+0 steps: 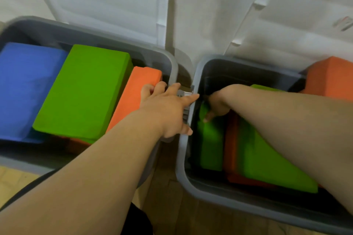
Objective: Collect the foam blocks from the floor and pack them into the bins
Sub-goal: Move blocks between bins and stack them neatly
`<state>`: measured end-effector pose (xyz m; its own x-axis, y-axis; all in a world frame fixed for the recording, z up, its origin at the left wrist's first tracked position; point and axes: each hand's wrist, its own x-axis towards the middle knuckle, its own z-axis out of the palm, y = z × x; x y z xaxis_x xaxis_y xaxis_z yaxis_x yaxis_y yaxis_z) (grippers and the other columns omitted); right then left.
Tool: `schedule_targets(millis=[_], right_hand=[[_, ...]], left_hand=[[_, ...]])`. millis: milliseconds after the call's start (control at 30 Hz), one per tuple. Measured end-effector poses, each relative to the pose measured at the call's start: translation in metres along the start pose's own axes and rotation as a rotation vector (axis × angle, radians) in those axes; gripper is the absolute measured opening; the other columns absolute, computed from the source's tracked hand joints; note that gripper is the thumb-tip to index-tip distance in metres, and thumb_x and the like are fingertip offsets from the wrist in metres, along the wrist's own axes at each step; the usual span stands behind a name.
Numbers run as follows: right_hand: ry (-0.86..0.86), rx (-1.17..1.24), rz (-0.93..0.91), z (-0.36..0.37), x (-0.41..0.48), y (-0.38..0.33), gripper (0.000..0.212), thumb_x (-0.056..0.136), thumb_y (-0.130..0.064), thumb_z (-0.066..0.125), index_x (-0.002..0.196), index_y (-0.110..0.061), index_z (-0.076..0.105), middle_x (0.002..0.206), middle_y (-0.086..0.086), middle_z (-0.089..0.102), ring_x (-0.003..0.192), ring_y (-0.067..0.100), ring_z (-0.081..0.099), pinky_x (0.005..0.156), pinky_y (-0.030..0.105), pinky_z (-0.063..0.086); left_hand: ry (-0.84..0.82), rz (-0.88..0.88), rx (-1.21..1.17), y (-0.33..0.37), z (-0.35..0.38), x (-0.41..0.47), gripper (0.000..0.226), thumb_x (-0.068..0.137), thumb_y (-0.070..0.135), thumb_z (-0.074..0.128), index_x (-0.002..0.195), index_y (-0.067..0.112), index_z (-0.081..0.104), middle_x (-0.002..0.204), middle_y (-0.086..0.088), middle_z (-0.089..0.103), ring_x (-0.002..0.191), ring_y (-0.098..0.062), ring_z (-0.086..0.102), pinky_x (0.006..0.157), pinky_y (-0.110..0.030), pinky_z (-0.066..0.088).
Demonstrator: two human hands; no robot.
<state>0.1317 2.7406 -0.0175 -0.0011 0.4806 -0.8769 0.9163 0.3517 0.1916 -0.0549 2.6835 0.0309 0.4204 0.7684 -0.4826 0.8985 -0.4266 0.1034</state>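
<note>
Fingers (pixel 189 98) of left grip (pixel 168 108) splay released on left bin (pixel 172 63) rim, likely bracing, while right grip (pixel 217 105) clasps green foam block (pixel 210 139) inside right bin (pixel 180 158).

Right hand (pixel 217 103) fingers (pixel 207 118) blurred, half hidden in the right bin (pixel 180 158); blue block (pixel 23 86) cut off at nine o'clock.

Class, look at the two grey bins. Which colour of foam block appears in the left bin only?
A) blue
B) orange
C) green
A: the one blue block lies in the left bin, while the right bin shows only green and orange.
</note>
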Motion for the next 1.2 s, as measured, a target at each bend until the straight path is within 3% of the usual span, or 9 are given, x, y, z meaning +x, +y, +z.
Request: schedule_targets(millis=[200, 500, 633, 767, 833, 900, 1000, 1100, 1200], right_hand=[[0.056, 0.095, 0.014, 0.006, -0.025, -0.009, 0.078, 0.095, -0.062, 0.059, 0.153, -0.012, 0.044, 0.146, 0.011, 0.055, 0.129, 0.032, 0.054, 0.1, 0.035, 0.043], [0.595, 0.512, 0.267, 0.044, -0.092, -0.028, 0.057, 0.089, -0.054, 0.065, 0.133, -0.019, 0.052, 0.126, 0.014, 0.043, 0.105, 0.038, 0.057, 0.092, 0.044, 0.049], [0.671, 0.614, 0.256, 0.06, -0.128, -0.028, 0.068, 0.087, -0.053, 0.065, 0.143, -0.022, 0.044, 0.133, 0.014, 0.044, 0.118, 0.037, 0.054, 0.1, 0.043, 0.045], [0.886, 0.737, 0.137, 0.088, -0.169, -0.013, 0.077, 0.082, -0.05, 0.075, 0.15, -0.027, 0.046, 0.144, 0.005, 0.053, 0.136, 0.025, 0.047, 0.112, 0.036, 0.036], [1.028, 0.843, 0.091, 0.106, -0.185, -0.004, 0.08, 0.077, -0.049, 0.082, 0.147, -0.027, 0.051, 0.145, -0.001, 0.055, 0.136, 0.018, 0.047, 0.114, 0.032, 0.032], [1.126, 0.935, 0.068, 0.123, -0.191, -0.001, 0.081, 0.072, -0.05, 0.085, 0.144, -0.026, 0.055, 0.143, -0.003, 0.058, 0.134, 0.016, 0.05, 0.116, 0.034, 0.035], [1.16, 0.996, 0.051, 0.144, -0.188, -0.01, 0.09, 0.066, -0.057, 0.085, 0.145, -0.027, 0.053, 0.143, -0.006, 0.056, 0.134, 0.014, 0.049, 0.117, 0.039, 0.037], [1.065, 1.052, 0.013, 0.157, -0.186, -0.013, 0.103, 0.063, -0.06, 0.088, 0.151, -0.034, 0.042, 0.148, -0.013, 0.049, 0.134, 0.008, 0.046, 0.116, 0.035, 0.037], [0.846, 1.182, -0.121, 0.166, -0.185, -0.005, 0.102, 0.063, -0.048, 0.092, 0.151, -0.041, 0.041, 0.134, -0.019, 0.056, 0.099, 0.0, 0.061, 0.093, 0.028, 0.053]], left_hand=[[-0.014, 0.004, -0.01, -0.001, -0.001, 0.001, 0.1, 0.078, 0.078, 0.065, 0.154, 0.064, 0.002, 0.172, 0.001, 0.0, 0.153, -0.036, 0.004, 0.114, -0.054, 0.011], [-0.035, 0.003, 0.008, -0.003, -0.012, -0.008, 0.1, 0.078, 0.07, 0.071, 0.156, 0.059, 0.01, 0.171, 0.002, 0.008, 0.151, -0.033, 0.014, 0.115, -0.053, 0.013], [-0.038, 0.002, -0.075, 0.0, -0.021, -0.009, 0.11, 0.073, 0.07, 0.075, 0.158, 0.054, 0.007, 0.168, 0.002, 0.017, 0.148, -0.035, 0.024, 0.113, -0.054, 0.021], [0.035, 0.123, -0.346, 0.013, -0.038, -0.011, 0.126, 0.067, 0.065, 0.084, 0.161, 0.047, 0.003, 0.165, -0.005, 0.023, 0.147, -0.033, 0.03, 0.118, -0.048, 0.033], [0.059, 0.188, -0.443, 0.023, -0.048, -0.015, 0.118, 0.074, 0.054, 0.086, 0.161, 0.047, 0.008, 0.164, -0.004, 0.027, 0.146, -0.027, 0.035, 0.115, -0.038, 0.036], [0.01, 0.174, -0.658, 0.04, -0.058, -0.019, 0.097, 0.084, 0.047, 0.08, 0.16, 0.049, 0.02, 0.158, 0.003, 0.039, 0.136, -0.022, 0.049, 0.101, -0.03, 0.044], [-0.2, -0.015, -1.043, 0.071, -0.06, -0.025, 0.059, 0.098, 0.05, 0.06, 0.152, 0.049, 0.035, 0.139, 0.011, 0.053, 0.11, -0.031, 0.065, 0.088, -0.038, 0.054], [-0.214, -0.078, -1.07, 0.086, -0.047, -0.019, 0.034, 0.099, 0.051, 0.059, 0.131, 0.041, 0.054, 0.13, -0.003, 0.063, 0.097, -0.029, 0.065, 0.086, -0.045, 0.06], [-0.236, -0.077, -1.055, 0.094, -0.032, -0.016, 0.023, 0.1, 0.033, 0.066, 0.121, 0.033, 0.059, 0.116, -0.007, 0.071, 0.102, -0.027, 0.071, 0.083, -0.052, 0.062]])
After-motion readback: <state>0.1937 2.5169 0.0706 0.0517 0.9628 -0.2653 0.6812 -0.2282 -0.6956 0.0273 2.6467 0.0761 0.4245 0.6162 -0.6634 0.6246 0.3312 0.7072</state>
